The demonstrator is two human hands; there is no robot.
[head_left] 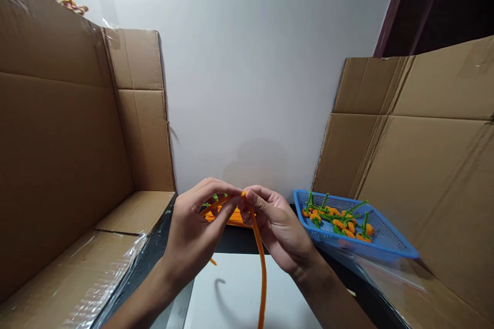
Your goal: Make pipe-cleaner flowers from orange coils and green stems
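Both hands meet in the middle, raised above a white board [243,288]. Between their fingertips is an orange pipe cleaner [261,262], with a small twisted or bent spot where the fingers come together. My left hand [200,221] pinches it with thumb and forefinger; a length runs back through that palm, and a short orange end shows below the hand. My right hand [280,226] pinches the same spot from the other side, and a long strand hangs down from there. Behind the hands lie more orange and green pipe cleaners [235,217], partly hidden.
At the right stands a blue mesh basket [389,239] with several small orange pieces [339,224] with green stems. Cardboard walls [57,128] rise on the left and cardboard panels [432,164] on the right. A pale wall [247,61] closes off the back.
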